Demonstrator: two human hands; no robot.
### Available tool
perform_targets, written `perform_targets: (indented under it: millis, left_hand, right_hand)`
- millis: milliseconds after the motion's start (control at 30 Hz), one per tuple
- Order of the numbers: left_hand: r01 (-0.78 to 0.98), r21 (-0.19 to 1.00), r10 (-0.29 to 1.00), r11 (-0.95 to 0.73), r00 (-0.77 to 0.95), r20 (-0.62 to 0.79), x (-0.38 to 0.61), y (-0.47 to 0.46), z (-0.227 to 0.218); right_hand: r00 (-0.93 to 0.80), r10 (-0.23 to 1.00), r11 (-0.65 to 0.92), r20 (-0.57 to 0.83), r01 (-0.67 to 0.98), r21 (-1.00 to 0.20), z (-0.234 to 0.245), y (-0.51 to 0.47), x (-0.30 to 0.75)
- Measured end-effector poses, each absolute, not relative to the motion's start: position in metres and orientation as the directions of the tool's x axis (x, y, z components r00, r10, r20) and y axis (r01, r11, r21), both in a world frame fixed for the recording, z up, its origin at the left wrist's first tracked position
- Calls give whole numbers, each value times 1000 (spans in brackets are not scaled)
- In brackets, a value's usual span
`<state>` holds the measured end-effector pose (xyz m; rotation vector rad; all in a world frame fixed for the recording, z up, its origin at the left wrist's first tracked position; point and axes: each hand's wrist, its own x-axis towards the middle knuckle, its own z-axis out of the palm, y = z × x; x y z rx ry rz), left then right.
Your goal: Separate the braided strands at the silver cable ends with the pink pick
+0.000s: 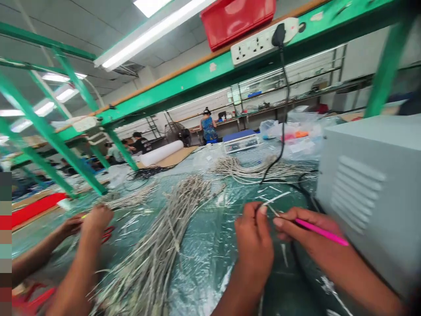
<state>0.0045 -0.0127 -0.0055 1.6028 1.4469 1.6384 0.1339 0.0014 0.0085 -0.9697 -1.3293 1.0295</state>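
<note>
Left hand (254, 248) and right hand (307, 228) are close together in the middle of the shot, just above the counter (210, 267). The left one pinches a thin white wire (274, 198), and the right one curls around a slim glossy pink stick (324, 231), which could be a marker or a tube, can't really tell. The wire and the stick's tip meet right between the two hands, just beside a grey sheet-metal box (365, 188) with pressed louvre vents.

The counter is covered in crinkly clear plastic with a teal surface showing through. A big, fuzzy-looking bundle of thin grey-white cables (158, 241) sprawls to the left of the hands, and a looser coil of the same stuff (250, 169) lies further back. A black cord (282, 127) drops from a white power strip (263, 42) on the green steel rack (197, 72) overhead, with a red plastic crate (237, 17) up there too.

Off to the left, a co-worker's two hands (88, 224) work by the cables, near some red-handled scissors (108, 235). Further back there's a digital scale (240, 142), a heap of plastic bags (296, 131) and a white foam roll (161, 152).
</note>
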Motion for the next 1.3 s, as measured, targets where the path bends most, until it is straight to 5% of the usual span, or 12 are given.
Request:
perform_targets:
  millis: [200,433,767,1167,1300]
  left_hand:
    - [-154,950,951,-273,-191,242,8,-11,2]
    - [-361,914,980,-186,-136,145,8,-11,7]
    - [-415,898,988,-149,-93,121,8,-14,13]
    - [-462,869,984,-178,-90,153,10,-13,16]
    - [-406,896,984,-179,-85,158,7,-13,16]
  right_hand:
    - [-164,966,183,198,-103,-978,12,-3,131]
    - [-260,910,305,324,-109,-946,8,-9,131]
    - [-231,911,369,341,87,-925,3,-8,136]
    - [-163,953,257,254,-3,-966,7,-5,138]
    - [-154,945,306,288,112,-945,5,0,141]
